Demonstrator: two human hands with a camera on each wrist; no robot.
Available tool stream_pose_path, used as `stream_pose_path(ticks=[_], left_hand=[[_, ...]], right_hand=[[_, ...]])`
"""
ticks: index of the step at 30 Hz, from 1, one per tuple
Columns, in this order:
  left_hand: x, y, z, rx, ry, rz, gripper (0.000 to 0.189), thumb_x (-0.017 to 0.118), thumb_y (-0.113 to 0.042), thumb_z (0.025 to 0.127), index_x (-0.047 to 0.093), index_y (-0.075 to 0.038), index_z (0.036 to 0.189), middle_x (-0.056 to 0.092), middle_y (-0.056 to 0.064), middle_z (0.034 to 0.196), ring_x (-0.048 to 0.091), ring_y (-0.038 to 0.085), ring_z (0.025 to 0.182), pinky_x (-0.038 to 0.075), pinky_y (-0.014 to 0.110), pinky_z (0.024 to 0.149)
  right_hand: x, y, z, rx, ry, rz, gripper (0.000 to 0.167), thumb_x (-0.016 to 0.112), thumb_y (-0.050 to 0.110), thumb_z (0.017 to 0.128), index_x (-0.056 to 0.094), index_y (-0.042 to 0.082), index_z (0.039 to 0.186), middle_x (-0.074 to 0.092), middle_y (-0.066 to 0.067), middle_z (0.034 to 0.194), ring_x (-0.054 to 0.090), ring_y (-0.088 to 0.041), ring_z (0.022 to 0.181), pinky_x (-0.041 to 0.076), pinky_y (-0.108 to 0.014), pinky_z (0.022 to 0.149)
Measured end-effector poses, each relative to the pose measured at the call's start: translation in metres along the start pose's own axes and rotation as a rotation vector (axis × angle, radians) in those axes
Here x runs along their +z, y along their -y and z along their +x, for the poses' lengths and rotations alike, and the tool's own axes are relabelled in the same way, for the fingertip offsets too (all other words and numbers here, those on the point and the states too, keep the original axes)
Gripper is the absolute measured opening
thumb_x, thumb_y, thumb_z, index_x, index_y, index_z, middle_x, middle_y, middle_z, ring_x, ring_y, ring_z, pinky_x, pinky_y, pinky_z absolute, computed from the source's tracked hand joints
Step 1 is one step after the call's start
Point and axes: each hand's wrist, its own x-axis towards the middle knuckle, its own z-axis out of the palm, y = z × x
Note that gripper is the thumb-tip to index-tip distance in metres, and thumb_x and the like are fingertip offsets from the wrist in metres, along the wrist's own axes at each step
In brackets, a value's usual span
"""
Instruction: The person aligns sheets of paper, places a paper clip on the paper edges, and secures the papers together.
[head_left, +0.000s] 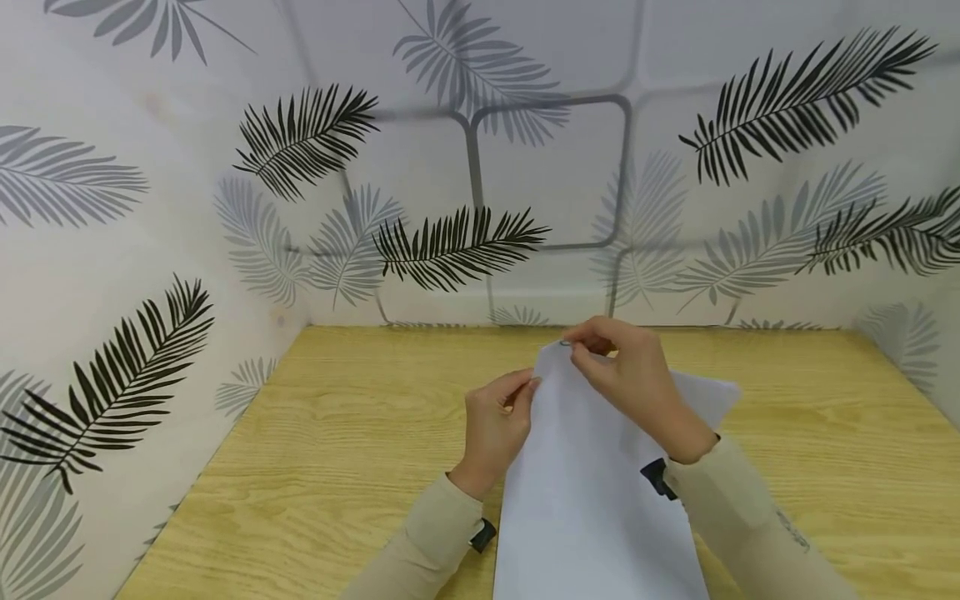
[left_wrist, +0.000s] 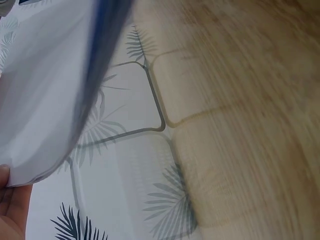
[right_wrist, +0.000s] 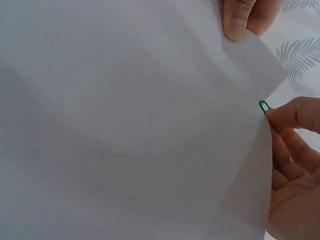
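White paper sheets [head_left: 585, 483] are held up off the wooden table, bending in the middle. At their upper left edge, my left hand [head_left: 497, 421] pinches the paper between thumb and fingertips. The left wrist view shows the layered edge of the sheets [left_wrist: 45, 120] beside that hand. My right hand [head_left: 633, 367] is at the top edge, pinching a green paper clip [right_wrist: 264, 107] between thumb and finger. In the right wrist view the clip lies right at the paper's edge, close to the corner, with the left thumb [right_wrist: 235, 27] pressing the sheet nearby.
The wood-grain table [head_left: 360, 433] extends on both sides of the paper. Behind it and at the sides rise walls with leaf-patterned covering [head_left: 540, 183]. A dark wrist-camera mount [head_left: 660, 479] sits on the right sleeve, another [head_left: 482, 535] on the left.
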Motion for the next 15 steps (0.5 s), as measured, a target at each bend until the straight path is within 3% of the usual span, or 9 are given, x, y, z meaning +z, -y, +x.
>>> stream_pose_path(ticks=[6, 15], left_hand=[[-0.002, -0.003, 0.004, -0.023, 0.017, -0.004, 0.009, 0.066, 0.006, 0.087, 0.073, 0.005, 0.092, 0.072, 0.016, 0.085, 0.068, 0.02, 0.066, 0.054, 0.02, 0.06], [-0.003, -0.006, 0.008, -0.109, 0.074, -0.044, 0.009, 0.066, 0.003, 0.088, 0.073, 0.004, 0.093, 0.072, 0.014, 0.084, 0.067, 0.02, 0.063, 0.053, 0.021, 0.058]], right_hand=[[-0.011, -0.002, 0.003, -0.017, 0.057, -0.019, 0.014, 0.071, -0.006, 0.082, 0.069, 0.003, 0.092, 0.07, -0.006, 0.079, 0.067, -0.019, 0.072, 0.056, -0.035, 0.067], [-0.016, -0.007, -0.001, -0.321, -0.065, -0.099, 0.026, 0.079, -0.012, 0.069, 0.075, 0.005, 0.089, 0.066, -0.004, 0.083, 0.062, -0.017, 0.075, 0.048, -0.021, 0.067]])
